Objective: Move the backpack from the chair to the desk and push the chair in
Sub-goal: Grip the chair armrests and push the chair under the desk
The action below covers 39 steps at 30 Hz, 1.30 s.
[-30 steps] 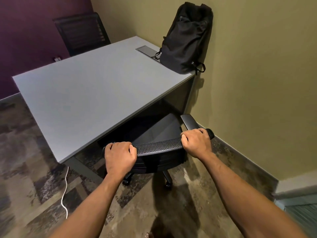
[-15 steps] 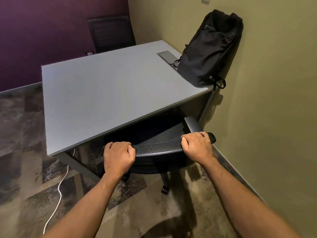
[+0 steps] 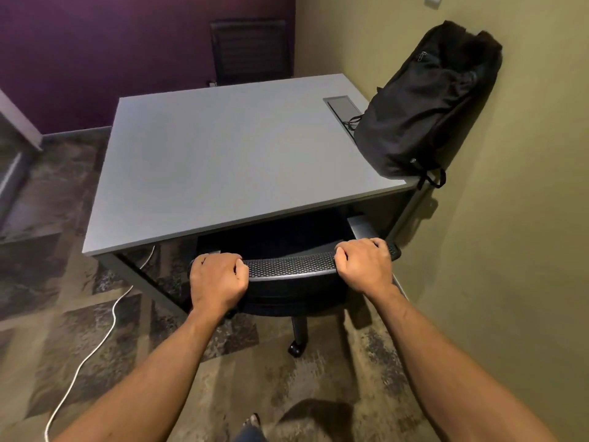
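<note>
- One view only, a wide-angle camera worn on the person's head, looking forward and steeply down.
- Both forearms reach in from the bottom edge; the left hand [image 3: 220, 279] and right hand [image 3: 363, 266] sit near the lens, low in the middle.
- The tabletop [image 3: 223, 161] fills the centre, further off, with a chair [image 3: 287, 269] below its near edge.
- Straight edges bow toward the margins; the wall [image 3: 510, 218] closes the right side, the floor [image 3: 79, 314] the left.

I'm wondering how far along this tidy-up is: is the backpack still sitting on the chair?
No, the backpack stands on the desk against the wall, while both hands grip the chair backrest.
</note>
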Motion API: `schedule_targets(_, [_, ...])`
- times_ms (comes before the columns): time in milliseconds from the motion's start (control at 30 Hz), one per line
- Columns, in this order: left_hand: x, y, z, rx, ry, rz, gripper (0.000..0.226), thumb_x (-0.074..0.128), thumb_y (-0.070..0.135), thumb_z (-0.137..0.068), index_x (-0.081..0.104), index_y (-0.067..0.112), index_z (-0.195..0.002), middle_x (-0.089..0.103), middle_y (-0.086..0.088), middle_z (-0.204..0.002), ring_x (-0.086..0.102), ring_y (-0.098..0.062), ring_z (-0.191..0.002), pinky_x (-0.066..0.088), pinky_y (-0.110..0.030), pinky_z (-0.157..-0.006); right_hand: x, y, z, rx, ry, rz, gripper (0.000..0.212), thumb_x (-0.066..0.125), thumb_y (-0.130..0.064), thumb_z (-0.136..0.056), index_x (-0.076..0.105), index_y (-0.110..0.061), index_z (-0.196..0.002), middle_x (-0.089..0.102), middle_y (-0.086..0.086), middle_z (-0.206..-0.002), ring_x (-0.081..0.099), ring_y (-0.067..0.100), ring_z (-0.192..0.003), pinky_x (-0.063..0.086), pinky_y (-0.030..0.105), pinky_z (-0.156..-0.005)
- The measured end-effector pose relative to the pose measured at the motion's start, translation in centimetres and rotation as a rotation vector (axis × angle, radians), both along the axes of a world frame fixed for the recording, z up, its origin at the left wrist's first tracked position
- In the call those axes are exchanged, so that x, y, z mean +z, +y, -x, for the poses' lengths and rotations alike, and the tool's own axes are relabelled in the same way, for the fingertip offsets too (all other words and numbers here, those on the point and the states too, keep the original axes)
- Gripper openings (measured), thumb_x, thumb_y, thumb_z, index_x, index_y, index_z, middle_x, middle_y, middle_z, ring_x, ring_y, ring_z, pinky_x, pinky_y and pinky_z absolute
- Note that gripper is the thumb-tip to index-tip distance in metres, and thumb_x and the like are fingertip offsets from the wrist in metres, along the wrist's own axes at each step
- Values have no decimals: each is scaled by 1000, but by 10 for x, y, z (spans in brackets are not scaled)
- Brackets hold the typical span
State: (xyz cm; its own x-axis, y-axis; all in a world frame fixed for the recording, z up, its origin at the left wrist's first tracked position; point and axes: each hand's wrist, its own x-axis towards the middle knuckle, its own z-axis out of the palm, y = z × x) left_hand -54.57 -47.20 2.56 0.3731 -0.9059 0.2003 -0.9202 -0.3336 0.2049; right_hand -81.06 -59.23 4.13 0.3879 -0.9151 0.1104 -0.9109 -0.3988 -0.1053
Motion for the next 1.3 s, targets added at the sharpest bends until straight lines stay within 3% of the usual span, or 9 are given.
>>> schedule_targets(67, [0, -6, 3, 22, 3, 17, 38, 36, 31, -81, 61, 21, -55, 62, 3, -58, 58, -19, -58, 46, -37, -75, 0, -10, 1, 15, 7, 0, 42, 31, -36, -90, 71, -25, -84, 72, -4, -86, 63, 18, -86, 39, 41, -92])
schedule_targets(267, [4, -24, 10, -4, -10, 75, 37, 37, 30, -83, 26, 28, -48, 31, 12, -48, 34, -12, -49, 42, -37, -68, -4, -33, 6, 49, 5, 17, 46, 27, -38, -90, 72, -27, -89, 73, -5, -91, 62, 18, -89, 38, 41, -94])
schedule_targets(367, [3, -34, 12, 9, -16, 108, 38, 36, 30, -85, 22, 29, -49, 26, 14, -48, 32, -11, -49, 39, -36, -67, -3, -48, 5, 61, 20, 23, 48, 24, -39, -89, 71, -27, -87, 72, -5, -89, 62, 18, -87, 37, 40, -94])
schedule_targets(967, [-1, -110, 8, 104, -36, 69, 42, 36, 32, -89, 34, 24, -48, 34, 10, -47, 33, -13, -49, 38, -36, -67, -4, -134, -5, 88, 6, 28, 47, 27, -39, -89, 70, -26, -79, 68, -7, -75, 61, 16, -77, 39, 40, -90])
schedule_targets(1300, [0, -136, 7, 129, -5, 11, 44, 33, 35, -92, 37, 24, -50, 41, 9, -50, 39, -16, -51, 38, -37, -69, -3, -165, -12, 118, 9, 33, 46, 30, -38, -90, 72, -24, -80, 70, -6, -78, 62, 17, -78, 40, 40, -89])
